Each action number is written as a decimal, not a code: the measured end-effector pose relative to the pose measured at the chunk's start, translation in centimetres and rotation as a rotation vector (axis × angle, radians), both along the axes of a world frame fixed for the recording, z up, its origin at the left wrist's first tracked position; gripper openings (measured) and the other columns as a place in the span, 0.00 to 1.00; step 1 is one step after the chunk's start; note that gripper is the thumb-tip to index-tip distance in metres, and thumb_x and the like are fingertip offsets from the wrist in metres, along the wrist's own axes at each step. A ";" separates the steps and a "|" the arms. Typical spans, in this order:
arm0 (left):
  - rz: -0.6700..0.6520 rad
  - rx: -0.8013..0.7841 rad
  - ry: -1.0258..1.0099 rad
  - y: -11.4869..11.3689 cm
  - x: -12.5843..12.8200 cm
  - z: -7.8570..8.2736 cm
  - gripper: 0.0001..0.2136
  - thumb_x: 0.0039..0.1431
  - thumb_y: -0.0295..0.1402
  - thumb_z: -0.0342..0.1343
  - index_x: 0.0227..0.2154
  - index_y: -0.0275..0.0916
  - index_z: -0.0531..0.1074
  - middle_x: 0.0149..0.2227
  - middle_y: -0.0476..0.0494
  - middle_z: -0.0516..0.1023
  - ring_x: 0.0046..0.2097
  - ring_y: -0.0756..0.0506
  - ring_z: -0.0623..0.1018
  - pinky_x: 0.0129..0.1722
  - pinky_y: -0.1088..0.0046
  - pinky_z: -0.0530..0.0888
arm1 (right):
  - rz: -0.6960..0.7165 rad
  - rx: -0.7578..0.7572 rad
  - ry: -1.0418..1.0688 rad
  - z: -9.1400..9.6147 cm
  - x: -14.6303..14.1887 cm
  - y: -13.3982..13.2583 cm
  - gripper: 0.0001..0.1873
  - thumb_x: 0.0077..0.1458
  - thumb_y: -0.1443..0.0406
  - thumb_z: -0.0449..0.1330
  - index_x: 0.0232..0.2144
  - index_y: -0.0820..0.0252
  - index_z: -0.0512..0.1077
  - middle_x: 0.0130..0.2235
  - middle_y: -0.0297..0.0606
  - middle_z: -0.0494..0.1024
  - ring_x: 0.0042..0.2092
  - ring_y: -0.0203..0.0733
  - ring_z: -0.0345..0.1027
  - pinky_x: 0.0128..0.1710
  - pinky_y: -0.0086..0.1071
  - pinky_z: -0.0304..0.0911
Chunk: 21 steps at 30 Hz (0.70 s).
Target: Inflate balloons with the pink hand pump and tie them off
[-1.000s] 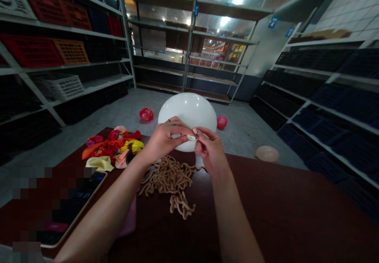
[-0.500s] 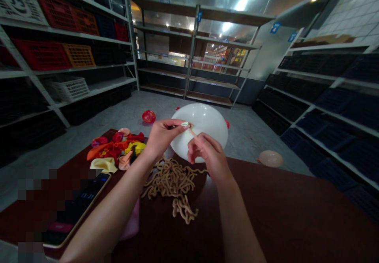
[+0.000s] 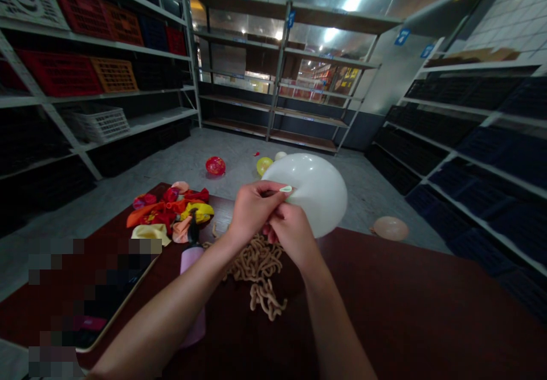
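Observation:
A large inflated white balloon (image 3: 320,197) is just beyond my hands, over the table's far edge. My left hand (image 3: 256,203) pinches its neck, and the pale rolled mouth (image 3: 286,189) shows at the fingertips. My right hand (image 3: 290,232) is closed right below and against the left one, fingers curled in at the neck. What those fingers grip is hidden. Beneath both hands lies a heap of tan, cord-like pieces (image 3: 254,263). A pink-purple cylinder with a black top (image 3: 194,269) lies partly under my left forearm.
Uninflated balloons in several colours (image 3: 166,215) are piled at the table's left. Nearer is a dark phone (image 3: 115,294), partly blurred out. Red (image 3: 215,166), yellow (image 3: 264,166) and peach (image 3: 391,228) balloons lie on the floor. Shelves (image 3: 282,84) with crates (image 3: 60,72) surround the area.
Both hands and the white balloon have shifted right. My right hand has come up against the left, its fingers now curled in. A yellow balloon behind has come into view.

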<state>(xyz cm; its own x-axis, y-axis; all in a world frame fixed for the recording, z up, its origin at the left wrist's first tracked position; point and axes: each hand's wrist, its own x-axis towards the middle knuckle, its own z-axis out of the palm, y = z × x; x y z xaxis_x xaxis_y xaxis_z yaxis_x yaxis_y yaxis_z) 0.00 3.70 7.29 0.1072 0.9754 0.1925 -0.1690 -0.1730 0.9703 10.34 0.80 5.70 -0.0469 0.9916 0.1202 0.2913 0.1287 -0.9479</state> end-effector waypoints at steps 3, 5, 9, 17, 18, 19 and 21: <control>-0.010 -0.029 0.041 -0.8 0.4 0.1 0.08 0.55 0.32 0.66 0.35 0.34 0.83 0.20 0.47 0.76 0.12 0.47 0.70 0.07 0.76 0.63 | -0.015 -0.020 0.045 -0.2 -0.2 0.2 0.10 0.52 0.70 0.53 0.20 0.59 0.68 0.14 0.29 0.67 0.15 0.31 0.61 0.15 0.24 0.52; -0.017 -0.026 0.061 -0.9 0.5 0.1 0.08 0.56 0.32 0.65 0.36 0.34 0.83 0.19 0.47 0.75 0.11 0.47 0.70 0.06 0.77 0.61 | 0.026 -0.057 0.146 -0.4 -0.4 0.3 0.08 0.51 0.70 0.53 0.23 0.60 0.70 0.14 0.28 0.67 0.15 0.31 0.61 0.15 0.24 0.52; -0.026 -0.001 0.082 -0.9 0.4 0.0 0.07 0.55 0.32 0.66 0.35 0.34 0.83 0.20 0.47 0.76 0.11 0.48 0.69 0.05 0.78 0.60 | 0.054 -0.081 0.213 -0.4 -0.4 0.3 0.08 0.52 0.68 0.52 0.24 0.59 0.70 0.14 0.28 0.67 0.15 0.32 0.61 0.15 0.25 0.53; -0.109 -0.168 -0.089 -1.0 0.1 0.6 0.11 0.52 0.36 0.69 0.34 0.33 0.82 0.17 0.45 0.75 0.11 0.45 0.70 0.06 0.75 0.64 | 0.163 -0.091 0.238 0.3 0.0 -0.2 0.10 0.55 0.63 0.54 0.23 0.59 0.66 0.18 0.28 0.70 0.17 0.29 0.63 0.18 0.23 0.57; -0.116 -0.198 -0.115 -0.9 0.1 0.7 0.12 0.52 0.36 0.69 0.34 0.33 0.82 0.17 0.45 0.75 0.10 0.45 0.69 0.06 0.75 0.64 | 0.163 -0.084 0.233 0.3 -0.1 -0.2 0.09 0.55 0.63 0.55 0.24 0.58 0.66 0.18 0.27 0.70 0.17 0.29 0.63 0.17 0.24 0.57; -0.127 -0.228 -0.142 -0.8 0.0 0.7 0.12 0.51 0.37 0.69 0.35 0.33 0.82 0.17 0.45 0.75 0.10 0.46 0.69 0.06 0.74 0.64 | 0.171 -0.075 0.229 0.2 -0.2 -0.2 0.09 0.55 0.63 0.55 0.24 0.58 0.66 0.18 0.27 0.70 0.17 0.29 0.63 0.17 0.24 0.57; -0.142 -0.270 -0.206 -0.4 -0.2 0.7 0.12 0.49 0.35 0.70 0.34 0.33 0.82 0.19 0.44 0.76 0.12 0.47 0.70 0.08 0.75 0.65 | 0.213 -0.057 0.232 0.2 -0.2 -0.2 0.09 0.56 0.61 0.56 0.26 0.58 0.66 0.18 0.26 0.70 0.17 0.29 0.62 0.18 0.25 0.56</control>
